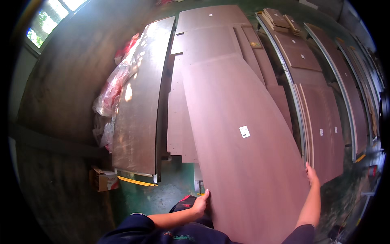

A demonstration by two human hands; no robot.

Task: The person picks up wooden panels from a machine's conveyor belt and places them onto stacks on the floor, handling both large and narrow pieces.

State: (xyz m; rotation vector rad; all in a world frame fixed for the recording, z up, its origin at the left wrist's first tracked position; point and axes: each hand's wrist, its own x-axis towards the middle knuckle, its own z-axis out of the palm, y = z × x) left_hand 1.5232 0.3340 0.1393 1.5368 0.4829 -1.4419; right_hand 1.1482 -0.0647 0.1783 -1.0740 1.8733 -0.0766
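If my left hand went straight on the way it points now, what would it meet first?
The left hand would most likely meet the big brown board first; it seems to hold its edge.

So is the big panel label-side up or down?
The big panel is label-side up: its white label shows on the face toward the camera.

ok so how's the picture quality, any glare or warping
Head view: daylight glares through the window, hazing the area beside it; bright light patches mottle the dark tabletop; the large brown panel looks fairly evenly lit.
Also head view: fisheye distortion bows the narrow bench on the right; black surrounds the corners, and things along the right rim are hard to make out.
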